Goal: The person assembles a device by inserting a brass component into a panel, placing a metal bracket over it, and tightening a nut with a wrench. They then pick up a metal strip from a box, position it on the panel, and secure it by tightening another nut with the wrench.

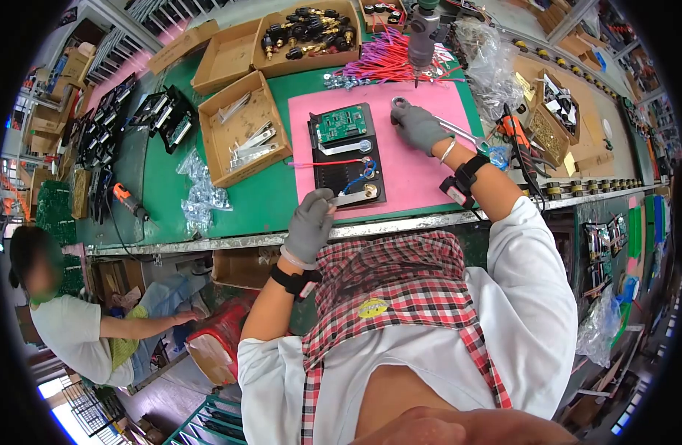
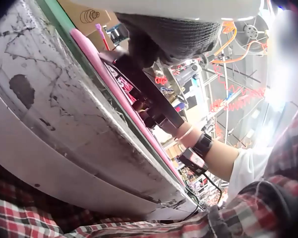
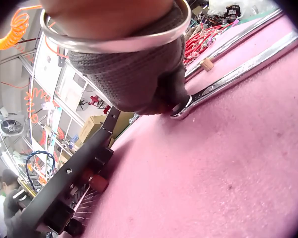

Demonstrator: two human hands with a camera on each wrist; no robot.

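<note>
While right grip curls round shiny wrench, left grip pinches black panel bearing green board.

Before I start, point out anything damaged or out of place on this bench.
The bench's front edge looks damaged: its pale face is scratched and scuffed, with a dark patch where it may have chipped. Nothing looks spilled around the black panel.

Past the left end of the green bench stand shelves stacked with cartons; off its front left corner, a greyish floor meets a bright opening. A pale worktop lies beyond the right edge. Overhead are orange coiled hoses, a round fan and white glare
</note>
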